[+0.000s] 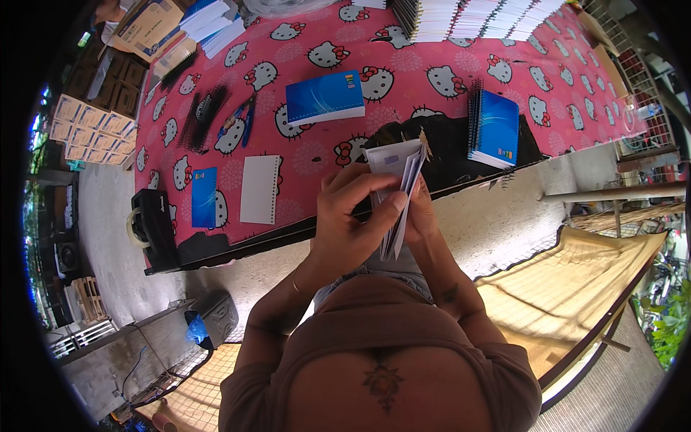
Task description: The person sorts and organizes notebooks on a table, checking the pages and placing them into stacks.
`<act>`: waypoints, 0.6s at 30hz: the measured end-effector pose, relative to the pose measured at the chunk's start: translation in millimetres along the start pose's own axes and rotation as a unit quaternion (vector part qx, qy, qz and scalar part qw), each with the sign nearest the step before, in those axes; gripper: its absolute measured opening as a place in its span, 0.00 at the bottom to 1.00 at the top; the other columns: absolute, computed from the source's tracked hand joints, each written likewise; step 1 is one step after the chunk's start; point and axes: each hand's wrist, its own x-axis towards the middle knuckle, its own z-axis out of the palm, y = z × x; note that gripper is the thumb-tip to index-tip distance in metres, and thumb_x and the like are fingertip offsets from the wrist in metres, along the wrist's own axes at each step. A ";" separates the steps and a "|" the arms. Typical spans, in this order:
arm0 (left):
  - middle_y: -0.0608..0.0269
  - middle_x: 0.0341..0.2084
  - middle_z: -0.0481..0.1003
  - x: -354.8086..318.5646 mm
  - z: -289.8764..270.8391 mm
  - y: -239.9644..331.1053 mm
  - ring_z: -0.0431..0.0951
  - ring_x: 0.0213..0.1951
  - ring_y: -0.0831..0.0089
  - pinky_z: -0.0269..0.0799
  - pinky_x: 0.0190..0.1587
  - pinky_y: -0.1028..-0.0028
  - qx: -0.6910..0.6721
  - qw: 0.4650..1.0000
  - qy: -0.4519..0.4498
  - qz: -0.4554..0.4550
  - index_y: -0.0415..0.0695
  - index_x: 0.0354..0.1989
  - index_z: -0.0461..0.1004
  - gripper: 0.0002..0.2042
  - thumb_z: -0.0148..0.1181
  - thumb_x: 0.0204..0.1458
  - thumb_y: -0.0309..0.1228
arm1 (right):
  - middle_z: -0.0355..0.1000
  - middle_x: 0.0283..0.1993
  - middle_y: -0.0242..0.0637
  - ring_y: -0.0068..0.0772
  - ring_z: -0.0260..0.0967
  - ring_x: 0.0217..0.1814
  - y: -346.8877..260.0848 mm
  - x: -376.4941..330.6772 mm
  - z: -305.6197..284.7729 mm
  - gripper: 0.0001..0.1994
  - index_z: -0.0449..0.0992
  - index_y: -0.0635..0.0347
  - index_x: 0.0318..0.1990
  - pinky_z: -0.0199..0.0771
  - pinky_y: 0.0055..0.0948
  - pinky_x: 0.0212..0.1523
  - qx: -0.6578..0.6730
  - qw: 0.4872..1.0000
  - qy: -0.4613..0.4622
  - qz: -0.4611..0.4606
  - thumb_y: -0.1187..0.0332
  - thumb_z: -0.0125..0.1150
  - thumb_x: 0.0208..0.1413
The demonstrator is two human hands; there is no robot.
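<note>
A small white pad of paper sheets point(386, 163) is held upright at the table's front edge, its leaves partly fanned apart. My left hand point(344, 216) pinches the sheets between thumb and fingers from the left. From the right, my right hand point(420, 216) grips the pad; its fingers are partly hidden behind the paper. On the table to the right lies a blue spiral-bound notebook point(498, 128) with a black coil. Beyond my hands is a stack of blue-covered sheets point(325, 99). A white pad with punched holes point(259, 190) rests left of them, beside a narrow blue cover point(204, 198).
A black tape dispenser point(153, 229) stands at the table's left corner. Pliers point(248, 121) lie near loose black binding coils point(205, 115). Stacks of bound notebooks point(475, 20) fill the far edge. Small boxes point(93, 129) are piled at left, and a tan mesh hammock-like sheet point(568, 288) spreads at right.
</note>
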 end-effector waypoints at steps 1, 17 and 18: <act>0.58 0.35 0.76 0.2 0.0 0.5 0.77 0.40 0.72 0.70 0.43 0.75 0.002 1.000 0.001 -0.001 0.34 0.42 0.78 0.10 0.63 0.52 0.23 | 0.74 0.53 0.36 0.30 0.75 0.53 0.0 0.2 0.1 0.27 0.67 0.54 0.60 0.80 0.32 0.52 0.002 1.000 -0.005 0.000 0.62 0.69 0.55; 0.60 0.36 0.75 4.4 -2.0 4.3 0.76 0.41 0.73 0.70 0.44 0.74 -0.096 0.994 -0.024 -0.045 0.37 0.42 0.80 0.12 0.69 0.50 0.27 | 0.73 0.54 0.37 0.31 0.75 0.54 -0.4 -1.3 -3.2 0.27 0.65 0.55 0.61 0.79 0.33 0.54 0.007 1.000 0.006 0.009 0.62 0.69 0.56; 0.61 0.36 0.75 4.2 -1.5 2.8 0.76 0.41 0.73 0.69 0.44 0.74 -0.107 0.993 -0.023 -0.045 0.37 0.42 0.80 0.11 0.69 0.50 0.27 | 0.73 0.54 0.37 0.31 0.75 0.54 -0.3 -1.2 -2.6 0.27 0.66 0.55 0.61 0.79 0.33 0.54 0.002 1.000 0.006 0.006 0.62 0.69 0.55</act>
